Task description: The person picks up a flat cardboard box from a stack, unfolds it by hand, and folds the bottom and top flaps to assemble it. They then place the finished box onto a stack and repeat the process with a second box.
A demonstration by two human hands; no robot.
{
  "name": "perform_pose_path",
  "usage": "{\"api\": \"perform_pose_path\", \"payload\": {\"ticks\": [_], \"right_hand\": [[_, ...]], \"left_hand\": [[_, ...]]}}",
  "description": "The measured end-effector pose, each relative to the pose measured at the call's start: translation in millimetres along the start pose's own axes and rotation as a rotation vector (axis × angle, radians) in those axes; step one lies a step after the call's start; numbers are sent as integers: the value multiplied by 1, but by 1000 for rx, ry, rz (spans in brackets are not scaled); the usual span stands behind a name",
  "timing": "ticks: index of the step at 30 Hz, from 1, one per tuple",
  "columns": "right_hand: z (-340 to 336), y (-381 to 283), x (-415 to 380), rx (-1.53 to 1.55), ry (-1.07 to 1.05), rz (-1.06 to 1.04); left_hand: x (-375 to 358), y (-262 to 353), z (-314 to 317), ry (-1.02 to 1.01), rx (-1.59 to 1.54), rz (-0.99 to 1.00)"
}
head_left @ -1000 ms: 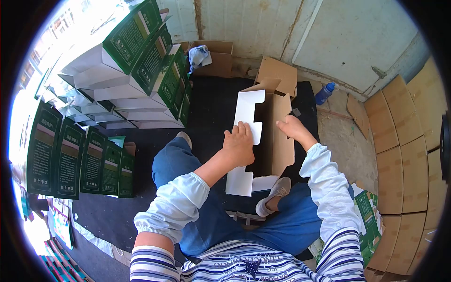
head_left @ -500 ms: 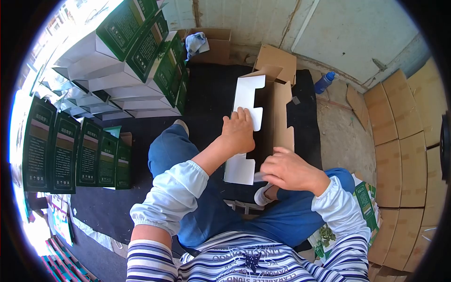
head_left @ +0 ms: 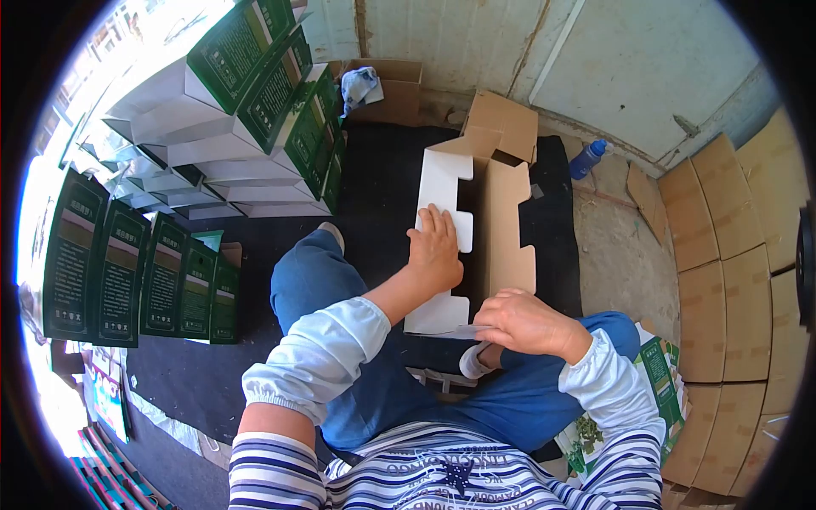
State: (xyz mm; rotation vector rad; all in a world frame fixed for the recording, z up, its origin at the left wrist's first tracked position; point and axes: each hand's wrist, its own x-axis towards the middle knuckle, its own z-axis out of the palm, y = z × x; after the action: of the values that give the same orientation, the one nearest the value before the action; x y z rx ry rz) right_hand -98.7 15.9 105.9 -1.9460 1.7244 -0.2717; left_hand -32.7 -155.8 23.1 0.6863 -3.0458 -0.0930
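An open cardboard box [head_left: 508, 223], white on its left flap and brown on the right, stands between my legs. My left hand [head_left: 436, 252] lies on the white notched flap [head_left: 445, 183] with its fingers spread, holding nothing. At the near right corner of the box, my right hand [head_left: 525, 321] has its fingers closed round the edge of the near end flap [head_left: 450, 330]. The fingertips are partly hidden behind that flap.
Green and white boxes [head_left: 246, 85] are stacked at the upper left, with more green boxes [head_left: 161, 280] below. Brown cartons [head_left: 744, 297] line the right side. A blue bottle [head_left: 588, 160] stands near the wall. A cloth [head_left: 360, 89] hangs on a carton behind.
My right hand has moved slightly right and down with the near end flap. The right side flap of the box leans further outward. My left hand stays on the white flap.
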Motion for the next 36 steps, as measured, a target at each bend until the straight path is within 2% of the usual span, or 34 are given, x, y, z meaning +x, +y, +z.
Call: {"api": "perform_pose_path", "payload": {"ticks": [3,4,8,11,14,17,20,23,25,29,32,35,36], "right_hand": [[3,-2,6,-36,23,7],[4,-3,7,-56,26,15],[13,10,15,-145,154,271],[23,15,21,-300,282,301],[26,13,23,-328,288,294],[27,16,23,-417,229,304],[25,23,24,-352,199,317],[6,46,36,-126,142,403],[-7,72,48,-75,388,372],[-47,119,90,-248,849,341],[-69,142,119,-287,1075,392],[-87,148,121,-239,620,519],[-89,145,126,-196,385,566]], "left_hand": [[-5,6,12,11,202,51],[-6,5,12,-2,186,44],[-8,0,12,45,63,29],[-10,-3,20,121,46,77],[-8,-10,34,199,-49,102],[-8,-13,18,92,-224,118],[-28,-7,10,117,-160,158],[-34,-9,11,121,-80,202],[-35,-10,10,90,-55,195],[-36,-10,14,90,-42,207],[-37,-10,13,93,-39,220],[-38,-9,13,84,-29,228],[-39,-9,12,84,-42,225]]}}
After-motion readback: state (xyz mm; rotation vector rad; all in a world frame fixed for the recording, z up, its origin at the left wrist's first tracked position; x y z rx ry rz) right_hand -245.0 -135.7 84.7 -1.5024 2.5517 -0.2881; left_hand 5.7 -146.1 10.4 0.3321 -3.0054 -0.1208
